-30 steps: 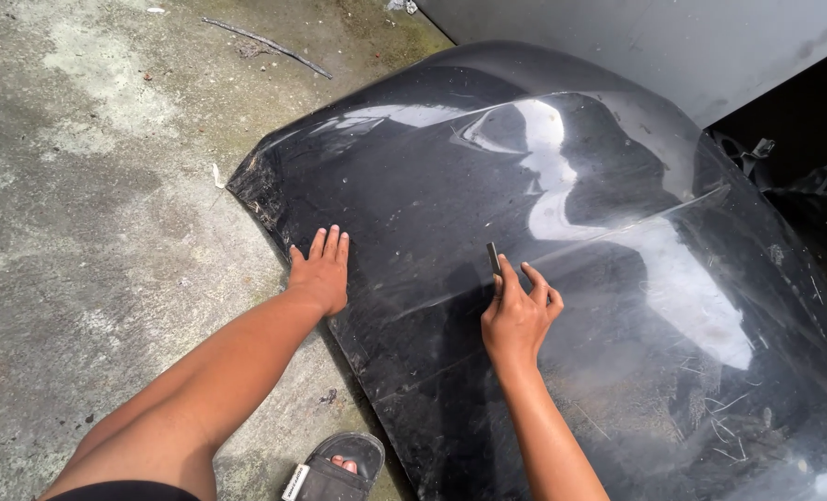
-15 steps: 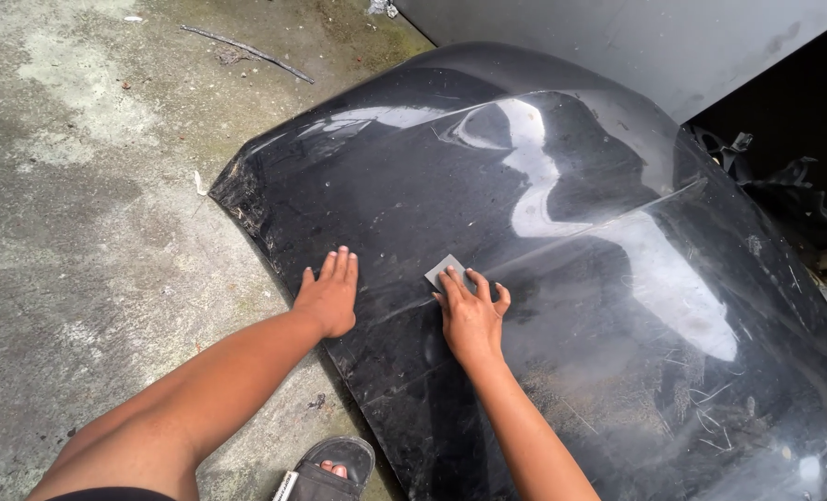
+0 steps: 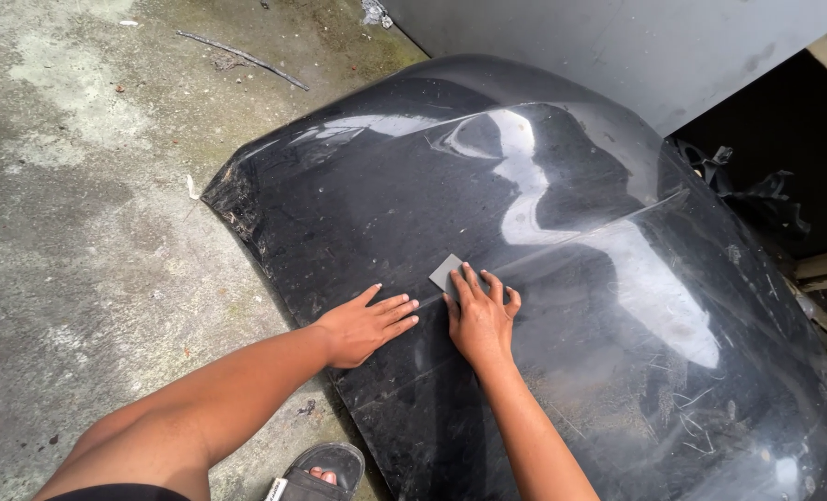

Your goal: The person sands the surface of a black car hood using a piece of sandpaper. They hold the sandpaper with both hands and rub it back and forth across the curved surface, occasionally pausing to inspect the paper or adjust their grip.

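The right hand [image 3: 480, 320], just below the middle of the frame, is pressing a small grey square of sandpaper [image 3: 446, 272] flat against the black car hood [image 3: 358, 213], its fingers lying close together on top of the sheet (not curled around it), with only 1 corner of the sheet showing beyond the fingertips. The left hand [image 3: 365, 325], a little to the left of it, is resting palm down on the hood with its 5 fingers slightly spread, holding nothing and bracing the panel. The hood is lying on the concrete ground [image 3: 79, 241], filling the centre and right of the frame, glossy above and scratched toward the lower right. Judging from this, the rubbing is going best with flat, even finger pressure, short overlapping strokes along the crease, and the left hand keeping the panel from rocking. A sandalled foot [image 3: 319, 468] is showing at the bottom edge.
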